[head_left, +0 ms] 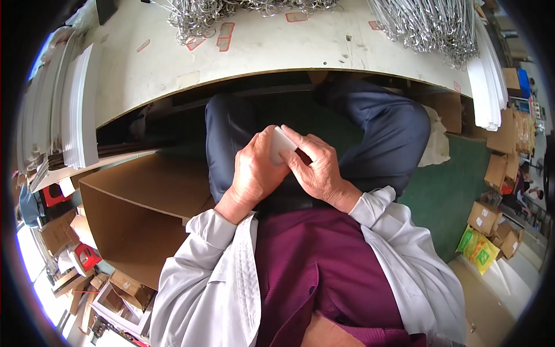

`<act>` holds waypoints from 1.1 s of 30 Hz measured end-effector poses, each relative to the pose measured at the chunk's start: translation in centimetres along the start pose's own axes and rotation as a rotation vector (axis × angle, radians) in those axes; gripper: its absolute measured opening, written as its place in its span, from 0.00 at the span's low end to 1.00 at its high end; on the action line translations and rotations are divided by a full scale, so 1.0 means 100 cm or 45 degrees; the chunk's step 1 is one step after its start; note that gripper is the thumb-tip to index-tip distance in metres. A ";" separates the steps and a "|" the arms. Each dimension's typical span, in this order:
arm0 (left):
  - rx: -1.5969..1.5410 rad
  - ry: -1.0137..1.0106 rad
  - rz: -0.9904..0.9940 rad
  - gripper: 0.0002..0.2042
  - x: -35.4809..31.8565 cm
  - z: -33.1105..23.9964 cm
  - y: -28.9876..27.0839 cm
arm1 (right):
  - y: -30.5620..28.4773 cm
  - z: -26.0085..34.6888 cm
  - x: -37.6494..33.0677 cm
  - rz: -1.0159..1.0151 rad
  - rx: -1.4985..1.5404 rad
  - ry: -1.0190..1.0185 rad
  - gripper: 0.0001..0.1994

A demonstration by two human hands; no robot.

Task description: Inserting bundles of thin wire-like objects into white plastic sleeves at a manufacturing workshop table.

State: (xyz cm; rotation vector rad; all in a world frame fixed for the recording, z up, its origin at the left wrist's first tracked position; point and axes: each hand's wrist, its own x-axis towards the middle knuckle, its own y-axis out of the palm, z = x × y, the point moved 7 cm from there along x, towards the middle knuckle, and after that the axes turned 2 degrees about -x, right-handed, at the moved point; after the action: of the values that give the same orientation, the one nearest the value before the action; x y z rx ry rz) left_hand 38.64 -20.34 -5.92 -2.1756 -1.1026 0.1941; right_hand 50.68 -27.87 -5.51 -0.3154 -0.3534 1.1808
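Observation:
Above my lap, a small flat white piece is held between both hands; whether it is a folded card or a little box I cannot tell. My left hand wraps round its left side, with the fingers closed and partly hidden. From the right, my right hand pinches the piece between thumb and fingers. Both hands are in front of the table's near edge, apart from the tabletop.
Bunches of thin metal wire pieces with looped ends lie on the white table. Stacks of white sheets stand at its left and right ends. An open cardboard box sits by my left side. More cartons lie at the right.

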 end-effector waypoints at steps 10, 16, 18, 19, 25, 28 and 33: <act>-0.172 -0.235 0.328 0.32 -0.002 0.005 -0.028 | -0.005 -0.015 0.013 -0.133 0.474 0.288 0.14; -0.499 -0.612 0.370 0.13 -0.018 0.040 -0.094 | -0.023 0.018 0.057 -0.051 0.310 0.018 0.11; -0.161 -0.468 0.139 0.12 -0.001 0.039 -0.146 | -0.041 0.046 0.077 -0.206 -0.075 -0.391 0.08; 0.014 -0.364 0.020 0.12 0.012 0.040 -0.173 | -0.053 0.052 0.085 -0.335 -0.261 -0.554 0.07; 0.830 -0.335 -0.341 0.09 0.085 0.111 -0.285 | -0.074 0.013 0.131 -0.459 -0.402 -0.451 0.04; 0.882 -0.165 -0.389 0.10 0.123 0.144 -0.306 | -0.071 0.011 0.133 -0.501 -0.526 -0.481 0.02; 1.486 -0.326 -0.340 0.11 0.161 0.163 -0.327 | -0.069 0.015 0.131 -0.525 -0.601 -0.521 0.03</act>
State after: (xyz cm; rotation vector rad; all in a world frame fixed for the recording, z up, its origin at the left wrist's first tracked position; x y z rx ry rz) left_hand 20.52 13.55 5.07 -0.9721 -1.0081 0.7831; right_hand 60.20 -17.97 0.07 -0.3848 -1.0134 0.7366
